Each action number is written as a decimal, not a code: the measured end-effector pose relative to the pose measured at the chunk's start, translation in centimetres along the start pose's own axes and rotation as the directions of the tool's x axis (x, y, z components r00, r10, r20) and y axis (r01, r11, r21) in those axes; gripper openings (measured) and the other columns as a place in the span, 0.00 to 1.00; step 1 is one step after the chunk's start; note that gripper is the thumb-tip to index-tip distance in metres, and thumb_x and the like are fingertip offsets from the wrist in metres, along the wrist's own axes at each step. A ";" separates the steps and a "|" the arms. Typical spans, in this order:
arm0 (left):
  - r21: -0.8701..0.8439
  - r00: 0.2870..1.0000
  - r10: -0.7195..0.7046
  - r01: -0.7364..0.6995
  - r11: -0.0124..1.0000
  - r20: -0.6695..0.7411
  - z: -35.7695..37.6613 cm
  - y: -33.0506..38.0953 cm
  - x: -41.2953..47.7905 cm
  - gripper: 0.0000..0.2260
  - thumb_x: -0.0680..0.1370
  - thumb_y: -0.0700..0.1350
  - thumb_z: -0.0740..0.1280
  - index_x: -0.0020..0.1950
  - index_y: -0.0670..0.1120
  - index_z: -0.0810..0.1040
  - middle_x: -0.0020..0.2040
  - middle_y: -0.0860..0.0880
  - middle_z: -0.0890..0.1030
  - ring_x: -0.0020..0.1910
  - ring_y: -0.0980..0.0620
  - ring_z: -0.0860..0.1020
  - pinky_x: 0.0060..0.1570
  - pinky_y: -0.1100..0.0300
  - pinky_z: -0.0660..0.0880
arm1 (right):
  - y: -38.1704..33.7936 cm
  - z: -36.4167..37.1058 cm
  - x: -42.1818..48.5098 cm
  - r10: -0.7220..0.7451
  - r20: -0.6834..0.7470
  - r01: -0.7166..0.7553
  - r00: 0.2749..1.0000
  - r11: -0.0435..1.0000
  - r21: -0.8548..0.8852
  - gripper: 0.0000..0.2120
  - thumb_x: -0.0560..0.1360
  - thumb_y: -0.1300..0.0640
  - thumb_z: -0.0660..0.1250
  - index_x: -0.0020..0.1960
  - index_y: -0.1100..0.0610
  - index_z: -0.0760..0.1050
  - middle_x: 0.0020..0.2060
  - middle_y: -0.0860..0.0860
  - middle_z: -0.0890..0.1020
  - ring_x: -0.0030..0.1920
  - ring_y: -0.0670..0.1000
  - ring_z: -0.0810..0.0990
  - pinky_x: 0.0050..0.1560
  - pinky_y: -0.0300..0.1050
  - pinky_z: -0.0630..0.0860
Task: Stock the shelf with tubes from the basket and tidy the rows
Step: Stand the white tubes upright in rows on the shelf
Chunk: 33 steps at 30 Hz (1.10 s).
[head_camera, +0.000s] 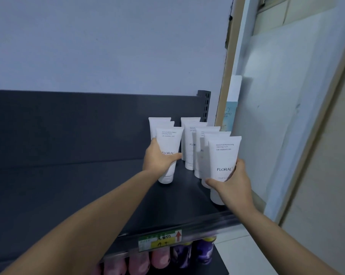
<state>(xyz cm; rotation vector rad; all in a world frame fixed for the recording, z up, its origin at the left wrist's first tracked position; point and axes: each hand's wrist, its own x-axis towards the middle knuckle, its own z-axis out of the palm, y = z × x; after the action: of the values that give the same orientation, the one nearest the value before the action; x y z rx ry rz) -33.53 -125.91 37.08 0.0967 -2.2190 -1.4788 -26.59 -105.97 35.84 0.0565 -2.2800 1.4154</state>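
- Left hand is wrapped around the front tube of the left row. The thumb crosses the "FLORAL" print and the fingers curl round the far side.
- That tube stands cap-down on the dark grey shelf, with two more white tubes lined up right behind it.
- Right hand is clamped on the front tube of the right row, low on its body, thumb across the front and fingers round the right side.
- This one is cap-down too, and it's the tube closest to the shelf's front edge. Can't tell if the cap actually touches the shelf.
- Behind it the right row runs back toward the rear panel, tubes overlapping each other.
- The two rows sit near each other at the shelf's right end, with a gap between them.
- A green and yellow price label is on the front rail, with pink and purple items on the shelf below.
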 end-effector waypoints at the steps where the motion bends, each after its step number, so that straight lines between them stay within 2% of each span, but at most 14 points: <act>1: 0.006 1.000 -0.004 0.004 1.000 -0.005 0.3 -0.1 0.1 0.28 0.62 0.49 0.80 0.56 0.46 0.71 0.52 0.51 0.78 0.51 0.51 0.77 0.49 0.54 0.77 | 0.3 -0.1 0.1 0.004 0.004 -0.004 1.000 1.000 0.003 0.32 0.63 0.60 0.79 0.57 0.54 0.62 0.51 0.49 0.74 0.50 0.52 0.74 0.39 0.43 0.71; 6: 0.025 0.998 -0.016 0.017 1.000 -0.066 0.6 -0.6 0.7 0.27 0.63 0.49 0.79 0.56 0.46 0.70 0.50 0.53 0.77 0.50 0.51 0.78 0.46 0.55 0.75 | 1.4 -0.2 0.3 0.035 0.027 -0.036 0.999 0.999 0.024 0.31 0.63 0.59 0.78 0.57 0.53 0.62 0.52 0.50 0.75 0.50 0.51 0.75 0.35 0.35 0.68; 13: 0.123 0.996 0.021 -0.011 0.992 -0.083 0.6 -1.5 0.8 0.29 0.61 0.57 0.77 0.54 0.47 0.70 0.51 0.52 0.77 0.51 0.50 0.77 0.48 0.51 0.78 | 2.3 0.3 0.7 0.045 0.091 -0.049 0.995 0.998 0.044 0.30 0.65 0.60 0.76 0.58 0.50 0.61 0.51 0.49 0.74 0.52 0.52 0.75 0.35 0.37 0.70; 21: 0.136 1.000 0.007 -0.006 0.991 -0.007 -0.2 -1.3 0.6 0.29 0.64 0.49 0.79 0.58 0.44 0.70 0.56 0.49 0.77 0.54 0.50 0.76 0.51 0.55 0.75 | 3.1 1.0 1.4 0.038 0.089 -0.042 0.995 0.998 0.040 0.32 0.63 0.60 0.76 0.60 0.53 0.62 0.52 0.50 0.75 0.52 0.53 0.76 0.40 0.43 0.73; 26: 0.187 0.999 -0.013 0.006 0.982 0.039 -1.1 -1.6 -0.2 0.28 0.64 0.49 0.80 0.56 0.44 0.69 0.55 0.50 0.76 0.52 0.52 0.76 0.47 0.60 0.71 | 3.3 0.9 1.3 0.030 0.092 -0.033 0.995 0.999 0.035 0.37 0.63 0.59 0.78 0.64 0.54 0.60 0.56 0.50 0.74 0.57 0.54 0.74 0.41 0.39 0.72; 27: 0.200 0.999 -0.016 0.008 0.980 0.042 -1.3 -1.8 -0.3 0.29 0.63 0.50 0.80 0.56 0.44 0.69 0.54 0.51 0.76 0.52 0.52 0.76 0.47 0.61 0.70 | 3.3 0.8 1.2 0.019 0.084 -0.023 0.996 0.999 0.040 0.41 0.62 0.57 0.80 0.65 0.53 0.59 0.58 0.49 0.73 0.58 0.53 0.74 0.45 0.39 0.74; 29: 0.231 0.999 -0.019 0.009 0.973 0.041 -2.0 -2.0 -0.5 0.30 0.62 0.53 0.81 0.55 0.45 0.69 0.54 0.51 0.76 0.54 0.52 0.76 0.47 0.60 0.70 | 3.4 0.4 0.8 -0.003 0.041 0.001 0.999 0.999 0.049 0.51 0.57 0.49 0.82 0.69 0.47 0.54 0.63 0.49 0.70 0.63 0.52 0.71 0.58 0.49 0.75; 31: 0.290 0.999 -0.017 0.005 0.957 0.038 -2.9 -2.2 -0.8 0.33 0.61 0.56 0.80 0.56 0.46 0.69 0.55 0.51 0.76 0.55 0.52 0.75 0.50 0.58 0.72 | 3.1 0.0 0.3 -0.021 -0.030 0.022 0.999 1.000 0.015 0.59 0.53 0.40 0.81 0.73 0.45 0.49 0.68 0.50 0.65 0.68 0.52 0.66 0.67 0.56 0.69; 33: 0.363 0.999 -0.005 -0.010 0.932 0.040 -4.0 -2.2 -1.3 0.34 0.60 0.60 0.79 0.57 0.47 0.68 0.56 0.53 0.75 0.56 0.52 0.74 0.52 0.55 0.73 | 2.5 -0.3 -0.3 -0.079 -0.092 0.070 0.993 0.992 -0.102 0.61 0.54 0.34 0.77 0.75 0.48 0.46 0.73 0.51 0.59 0.73 0.53 0.59 0.72 0.59 0.61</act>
<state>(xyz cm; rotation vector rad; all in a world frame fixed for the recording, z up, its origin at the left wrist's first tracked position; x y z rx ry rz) -31.15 -129.80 35.94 0.1841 -2.5007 -1.0583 -26.84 -104.56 33.76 0.0417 -2.2414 1.2393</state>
